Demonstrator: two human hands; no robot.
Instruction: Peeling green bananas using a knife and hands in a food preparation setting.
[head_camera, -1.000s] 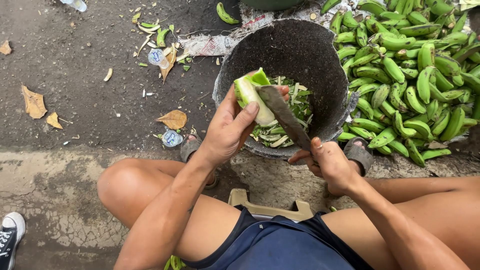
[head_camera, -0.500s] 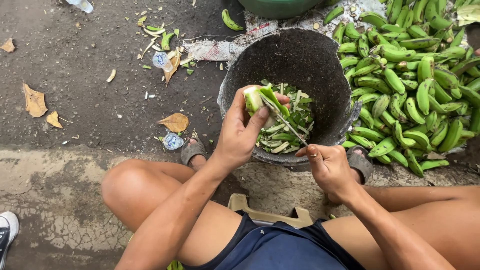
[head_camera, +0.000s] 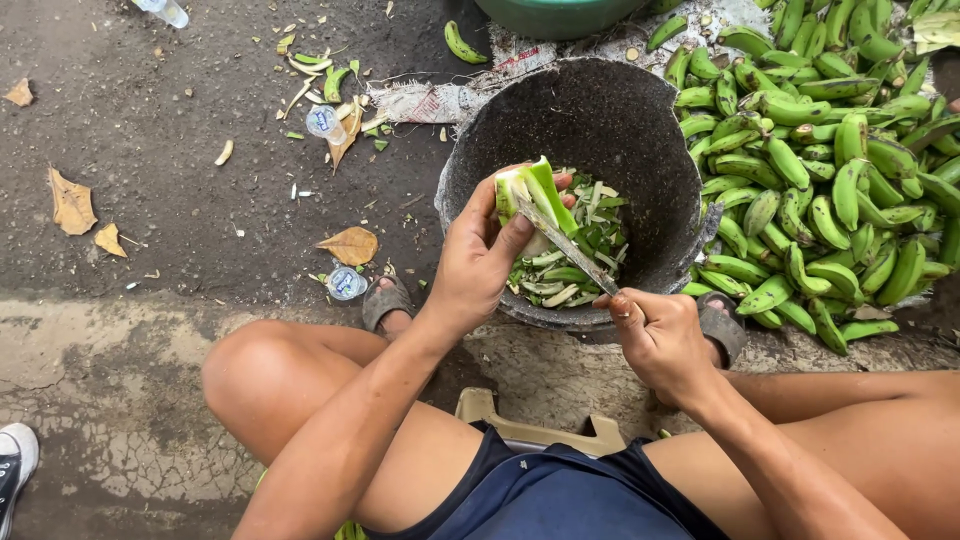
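While the left hand (head_camera: 480, 255) grips the green banana (head_camera: 535, 195) upright over the bucket (head_camera: 665, 170), the right hand (head_camera: 660, 335), fingers closed, lays its knife (head_camera: 565, 243) along it.

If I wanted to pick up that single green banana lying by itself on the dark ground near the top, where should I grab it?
Grip the lone banana around its thick middle, coming straight down from above. It lies flat on the ground, curved, with open space along both long sides, so fingers could probably close across its width there. Its tapered ends look slimmer and likelier to slip.
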